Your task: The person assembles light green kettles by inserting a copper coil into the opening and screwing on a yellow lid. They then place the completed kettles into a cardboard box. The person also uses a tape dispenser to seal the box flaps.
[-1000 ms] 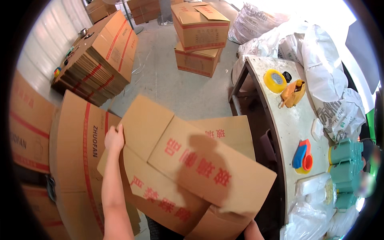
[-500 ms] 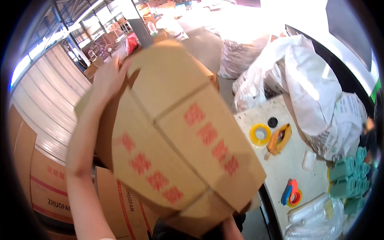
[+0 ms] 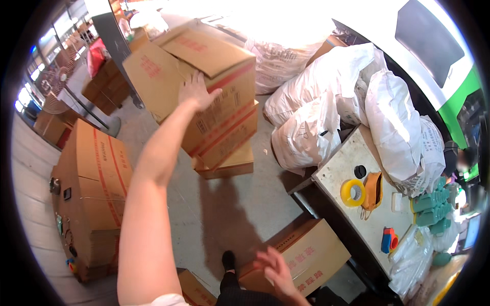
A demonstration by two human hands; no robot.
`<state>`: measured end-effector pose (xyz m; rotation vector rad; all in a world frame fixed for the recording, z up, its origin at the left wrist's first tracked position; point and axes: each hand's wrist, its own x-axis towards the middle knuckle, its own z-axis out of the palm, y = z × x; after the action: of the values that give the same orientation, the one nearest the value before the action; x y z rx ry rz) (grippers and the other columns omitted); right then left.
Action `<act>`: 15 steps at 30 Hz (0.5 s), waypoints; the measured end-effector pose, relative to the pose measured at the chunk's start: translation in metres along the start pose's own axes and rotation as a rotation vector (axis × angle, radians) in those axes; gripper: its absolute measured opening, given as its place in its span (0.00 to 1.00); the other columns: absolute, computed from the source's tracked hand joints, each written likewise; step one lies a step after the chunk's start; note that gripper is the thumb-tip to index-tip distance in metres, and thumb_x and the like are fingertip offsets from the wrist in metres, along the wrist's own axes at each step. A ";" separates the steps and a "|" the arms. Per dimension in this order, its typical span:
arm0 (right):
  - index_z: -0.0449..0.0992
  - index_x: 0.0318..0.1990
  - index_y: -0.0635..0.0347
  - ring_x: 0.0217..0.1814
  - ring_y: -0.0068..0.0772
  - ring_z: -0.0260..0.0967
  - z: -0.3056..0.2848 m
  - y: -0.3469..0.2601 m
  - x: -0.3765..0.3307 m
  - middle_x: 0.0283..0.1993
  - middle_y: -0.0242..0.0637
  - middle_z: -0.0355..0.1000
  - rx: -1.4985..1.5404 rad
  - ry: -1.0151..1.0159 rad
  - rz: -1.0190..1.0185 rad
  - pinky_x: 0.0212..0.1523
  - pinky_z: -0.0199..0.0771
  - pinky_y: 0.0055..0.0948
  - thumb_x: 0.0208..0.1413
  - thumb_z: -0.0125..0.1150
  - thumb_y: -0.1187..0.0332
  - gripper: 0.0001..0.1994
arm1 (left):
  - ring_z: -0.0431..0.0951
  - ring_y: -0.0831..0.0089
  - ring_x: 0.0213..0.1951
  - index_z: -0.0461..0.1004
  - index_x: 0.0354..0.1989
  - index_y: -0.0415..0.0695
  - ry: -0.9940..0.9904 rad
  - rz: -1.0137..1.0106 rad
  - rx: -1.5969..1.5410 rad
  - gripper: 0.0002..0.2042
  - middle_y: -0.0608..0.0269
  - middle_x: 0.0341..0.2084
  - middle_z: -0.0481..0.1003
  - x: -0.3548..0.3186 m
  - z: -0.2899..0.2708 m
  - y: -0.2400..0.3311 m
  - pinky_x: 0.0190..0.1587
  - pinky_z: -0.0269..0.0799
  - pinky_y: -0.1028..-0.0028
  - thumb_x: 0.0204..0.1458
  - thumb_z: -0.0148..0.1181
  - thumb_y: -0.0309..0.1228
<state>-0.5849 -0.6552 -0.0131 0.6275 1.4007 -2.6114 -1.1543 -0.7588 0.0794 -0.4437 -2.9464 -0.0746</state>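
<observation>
My left hand (image 3: 196,93) reaches far forward with its fingers spread against the upper edge of a brown cardboard carton (image 3: 222,109). One flap (image 3: 150,66) of that carton slopes out to the left and another (image 3: 206,51) lies over its top; both carry red print. More cardboard (image 3: 224,167) shows beneath it, in a leaning stack. Low in the view, my right hand (image 3: 278,270) hangs with loosely bent fingers apart, holding nothing. It hovers in front of another carton (image 3: 326,250) with red print on the floor beside the table.
On the right, a pale table (image 3: 337,168) bears a yellow tape roll (image 3: 352,193), an orange pouch (image 3: 374,191) and green plastic parts (image 3: 431,204). White sacks (image 3: 306,127) stand behind it. At left are a tall carton stack (image 3: 102,178) and a fan (image 3: 56,84).
The carton filling the view is no longer held up close to me. My left hand now touches the carton on the stack, my right is free, and the view has turned, showing more floor.
</observation>
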 end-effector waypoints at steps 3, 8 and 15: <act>0.61 0.70 0.56 0.57 0.28 0.74 0.004 0.085 -0.069 0.67 0.40 0.69 -0.099 0.340 0.368 0.54 0.76 0.36 0.63 0.63 0.62 0.30 | 0.49 0.52 0.76 0.49 0.76 0.38 0.038 0.012 0.052 0.48 0.53 0.77 0.49 0.040 0.023 -0.040 0.76 0.47 0.58 0.57 0.52 0.65; 0.56 0.72 0.56 0.61 0.40 0.73 0.035 0.099 -0.103 0.64 0.46 0.70 0.021 0.422 0.433 0.59 0.73 0.37 0.67 0.59 0.66 0.29 | 0.50 0.51 0.76 0.52 0.75 0.41 -0.024 0.121 0.020 0.47 0.50 0.76 0.51 0.043 0.005 -0.031 0.75 0.49 0.56 0.57 0.52 0.64; 0.69 0.61 0.66 0.50 0.25 0.74 -0.013 0.164 -0.214 0.53 0.42 0.76 -0.094 0.682 0.121 0.49 0.76 0.28 0.67 0.62 0.66 0.20 | 0.57 0.43 0.71 0.52 0.73 0.33 0.352 0.642 -0.229 0.34 0.39 0.69 0.59 -0.210 0.119 -0.003 0.75 0.47 0.49 0.61 0.56 0.33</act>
<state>-0.3391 -0.7576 -0.0592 1.6348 1.5486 -2.3068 -0.9751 -0.8141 -0.0728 -1.2369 -2.3347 -0.3661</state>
